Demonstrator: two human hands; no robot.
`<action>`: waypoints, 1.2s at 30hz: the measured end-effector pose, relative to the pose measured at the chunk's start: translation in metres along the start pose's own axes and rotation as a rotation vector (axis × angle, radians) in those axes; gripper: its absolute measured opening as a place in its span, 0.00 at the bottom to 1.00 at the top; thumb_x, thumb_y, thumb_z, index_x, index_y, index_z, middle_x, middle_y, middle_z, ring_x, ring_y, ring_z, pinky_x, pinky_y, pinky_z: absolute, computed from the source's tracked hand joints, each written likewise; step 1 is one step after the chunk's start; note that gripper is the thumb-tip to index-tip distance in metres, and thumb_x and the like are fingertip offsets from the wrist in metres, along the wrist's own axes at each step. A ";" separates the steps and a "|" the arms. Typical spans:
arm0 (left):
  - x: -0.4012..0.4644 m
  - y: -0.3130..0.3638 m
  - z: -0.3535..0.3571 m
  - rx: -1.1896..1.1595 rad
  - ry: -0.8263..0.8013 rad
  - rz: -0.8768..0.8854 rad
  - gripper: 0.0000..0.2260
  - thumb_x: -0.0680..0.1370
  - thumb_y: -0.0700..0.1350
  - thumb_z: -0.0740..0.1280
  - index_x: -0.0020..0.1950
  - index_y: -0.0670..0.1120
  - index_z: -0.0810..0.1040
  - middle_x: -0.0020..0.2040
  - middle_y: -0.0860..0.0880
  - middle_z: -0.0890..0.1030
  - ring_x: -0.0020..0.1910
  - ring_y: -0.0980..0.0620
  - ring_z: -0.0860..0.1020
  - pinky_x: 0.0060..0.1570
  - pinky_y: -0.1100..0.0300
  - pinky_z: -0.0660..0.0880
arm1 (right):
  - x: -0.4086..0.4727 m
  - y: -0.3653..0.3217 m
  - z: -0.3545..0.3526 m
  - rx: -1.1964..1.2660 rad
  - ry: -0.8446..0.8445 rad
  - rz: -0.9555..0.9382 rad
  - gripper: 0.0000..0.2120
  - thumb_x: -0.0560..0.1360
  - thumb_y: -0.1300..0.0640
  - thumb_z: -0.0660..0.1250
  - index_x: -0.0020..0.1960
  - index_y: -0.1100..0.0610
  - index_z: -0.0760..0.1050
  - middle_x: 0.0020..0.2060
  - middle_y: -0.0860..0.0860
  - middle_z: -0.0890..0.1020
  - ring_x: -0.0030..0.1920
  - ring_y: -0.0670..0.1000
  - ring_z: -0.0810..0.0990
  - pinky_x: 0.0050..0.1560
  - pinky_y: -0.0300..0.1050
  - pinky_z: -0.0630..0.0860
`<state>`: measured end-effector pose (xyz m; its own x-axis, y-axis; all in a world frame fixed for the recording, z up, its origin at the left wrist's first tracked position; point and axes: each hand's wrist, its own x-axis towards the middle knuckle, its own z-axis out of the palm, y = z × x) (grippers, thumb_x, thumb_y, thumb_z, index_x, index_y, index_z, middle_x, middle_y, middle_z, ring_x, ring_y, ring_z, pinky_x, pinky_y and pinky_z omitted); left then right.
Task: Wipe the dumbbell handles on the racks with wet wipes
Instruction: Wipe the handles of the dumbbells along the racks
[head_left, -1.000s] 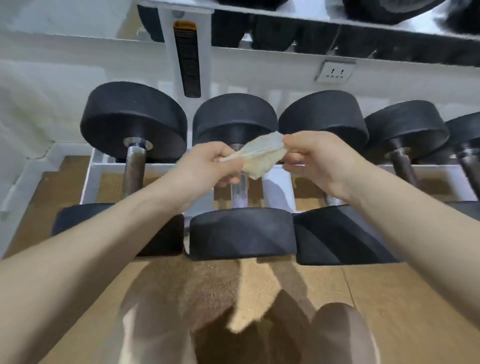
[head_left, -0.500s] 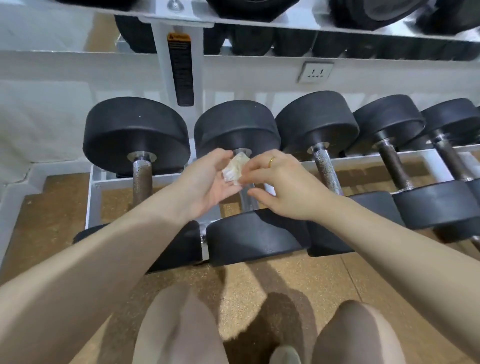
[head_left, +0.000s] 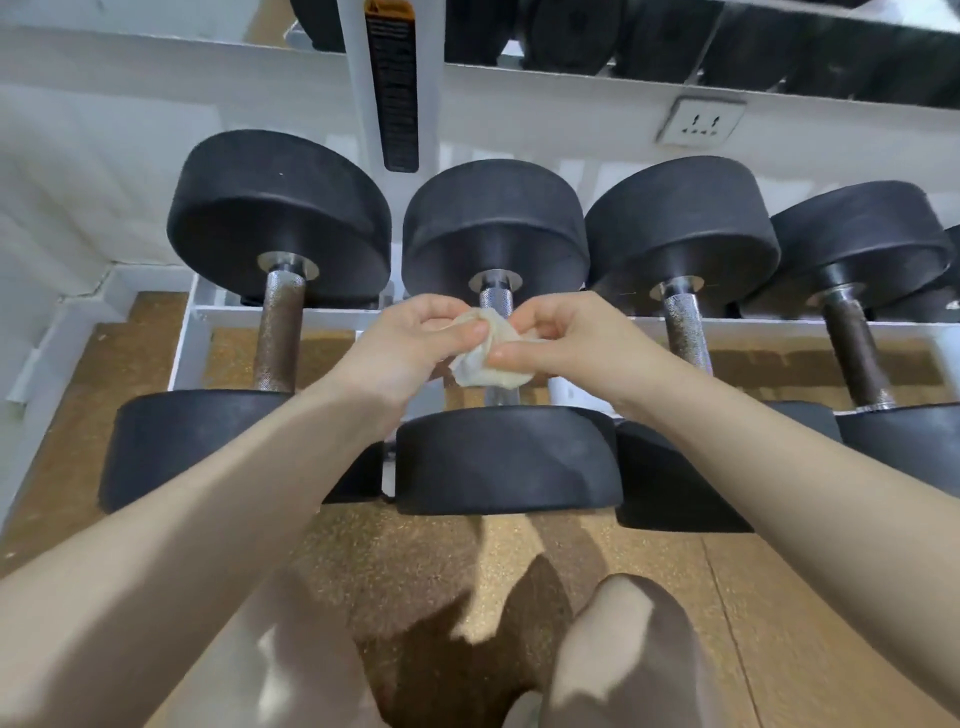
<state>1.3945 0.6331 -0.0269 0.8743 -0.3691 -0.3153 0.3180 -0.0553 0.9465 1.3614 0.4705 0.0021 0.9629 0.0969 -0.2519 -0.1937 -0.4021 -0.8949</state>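
Head view looks down on a white rack (head_left: 291, 314) carrying a row of black dumbbells, with both bare forearms reaching in from the lower corners toward the middle of the frame. At centre, the left hand (head_left: 410, 348) and the right hand (head_left: 566, 340) meet over a crumpled, off-white wet wipe (head_left: 485, 366). The left thumb and curled fingers pinch the wipe's upper left edge; the right thumb and fingers, also curled in narrow, pinch its right side. The wipe bunches between the two hands and hangs in front of the knurled silver handle (head_left: 496, 301) of the second dumbbell (head_left: 506, 457) from the left; whether it touches that handle cannot be told.

Left of centre, the first dumbbell's handle (head_left: 278, 332) looks brown and rusty. Right of centre, a third handle (head_left: 685, 332) shows bright metal, and a fourth handle (head_left: 852, 353) further right is dark.

Along the top edge, more black weights sit on an upper shelf (head_left: 571, 88). A rack post with a black and orange label (head_left: 392, 83) stands at upper centre, and a wall socket (head_left: 701, 122) sits at upper right. A cork-brown floor (head_left: 779, 597) fills the bottom, where the person's knees show.
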 end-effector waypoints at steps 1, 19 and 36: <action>0.000 0.000 0.002 0.019 0.036 -0.002 0.04 0.74 0.44 0.68 0.48 0.48 0.77 0.43 0.51 0.83 0.42 0.54 0.80 0.47 0.59 0.73 | 0.002 0.001 0.001 -0.051 0.011 -0.020 0.04 0.67 0.60 0.73 0.39 0.57 0.79 0.37 0.55 0.80 0.39 0.50 0.76 0.45 0.48 0.75; -0.037 0.008 -0.018 0.868 -0.271 0.088 0.06 0.72 0.48 0.71 0.43 0.61 0.80 0.41 0.69 0.78 0.42 0.68 0.75 0.43 0.75 0.69 | 0.074 0.042 -0.024 -0.978 -0.074 -0.553 0.11 0.74 0.64 0.64 0.56 0.62 0.74 0.54 0.56 0.78 0.54 0.57 0.76 0.52 0.50 0.71; -0.040 0.003 -0.020 0.807 -0.213 0.057 0.06 0.70 0.51 0.72 0.44 0.62 0.80 0.45 0.61 0.81 0.46 0.64 0.77 0.53 0.62 0.74 | 0.080 0.029 -0.020 -0.549 0.251 -0.329 0.01 0.71 0.62 0.68 0.42 0.58 0.79 0.38 0.51 0.80 0.40 0.47 0.75 0.43 0.35 0.69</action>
<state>1.3673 0.6663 -0.0130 0.7670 -0.5547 -0.3225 -0.1559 -0.6486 0.7450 1.4366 0.4487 -0.0368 0.9826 0.1057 0.1528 0.1755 -0.7974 -0.5773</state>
